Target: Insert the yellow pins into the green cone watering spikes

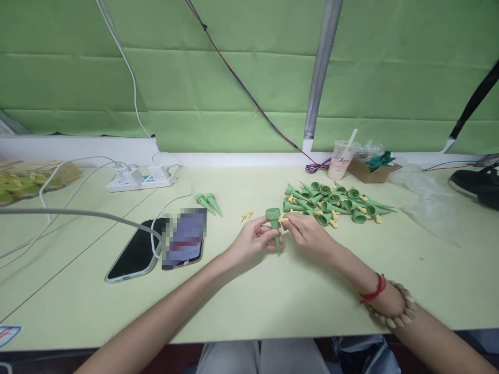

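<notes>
My left hand (261,236) is closed round a green plastic spike (274,221), its wide cup up and its point down. Between the fingertips of my right hand (306,234) is a small yellow valve (284,219), held against the spike's side just below the cup. I cannot tell whether the valve sits in the spike. Right of my hands lies a pile of green spikes (331,200) with yellow valves among them. Two more green spikes (208,202) lie side by side to the left, and a pair of small yellow pieces (247,215) rests behind my left hand.
Two phones (136,254) lie on the left, under a grey cable (97,213). A power strip (142,179) with plugs stands behind them. At the back right are a drink cup (341,161) with a straw, a cardboard box (372,171), clear plastic bags (429,208) and a black shoe (475,184).
</notes>
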Available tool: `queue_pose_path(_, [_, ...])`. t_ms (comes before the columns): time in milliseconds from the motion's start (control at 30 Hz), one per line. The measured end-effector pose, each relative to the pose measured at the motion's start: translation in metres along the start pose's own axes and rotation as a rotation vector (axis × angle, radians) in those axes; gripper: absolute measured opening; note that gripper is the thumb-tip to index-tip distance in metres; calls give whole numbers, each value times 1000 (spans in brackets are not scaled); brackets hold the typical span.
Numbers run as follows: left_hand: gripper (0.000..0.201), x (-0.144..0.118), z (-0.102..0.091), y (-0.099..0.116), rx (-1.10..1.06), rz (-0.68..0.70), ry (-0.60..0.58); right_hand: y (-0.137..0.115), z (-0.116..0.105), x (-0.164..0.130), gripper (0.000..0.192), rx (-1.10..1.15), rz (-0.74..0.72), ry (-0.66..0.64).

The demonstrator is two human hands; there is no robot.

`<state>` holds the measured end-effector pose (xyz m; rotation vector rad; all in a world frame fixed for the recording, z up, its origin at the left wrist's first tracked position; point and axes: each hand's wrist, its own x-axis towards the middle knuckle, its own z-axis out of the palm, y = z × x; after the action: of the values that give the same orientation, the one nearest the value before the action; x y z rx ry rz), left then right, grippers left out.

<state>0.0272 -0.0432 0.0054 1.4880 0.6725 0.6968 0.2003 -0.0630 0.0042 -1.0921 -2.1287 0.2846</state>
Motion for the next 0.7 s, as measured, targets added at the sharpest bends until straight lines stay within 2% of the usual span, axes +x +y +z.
queue_pose_path(100, [27,1,0,-4,129,58,90,-7,1,1,37,227,157,-5])
queue_pose_path(200, [22,3,-5,-7,330,161,162,-8,1,4,40,606,320,-108])
queue_pose_path(267, [21,4,-8,-8,435,215,196,-7,2,6,41,867,381,-194])
queue_pose_path(333, [22,5,-9,-7,453,223,213,-5,4,8,42,983,407,-237])
queue_pose_path(400, [26,6,-8,-5,353,170,196,-5,4,8,44,884,401,-208])
queue_pose_path(533, [33,5,-7,2,93,19,82,-2,-3,6,37,282,255,-20])
queue_pose_path(633, [41,4,-10,5,13,-31,12,6,-8,6,27,-46,84,-4])
queue_pose_path(700, [43,3,-11,5,-8,-49,-12,12,-8,6,30,-195,-30,-5])
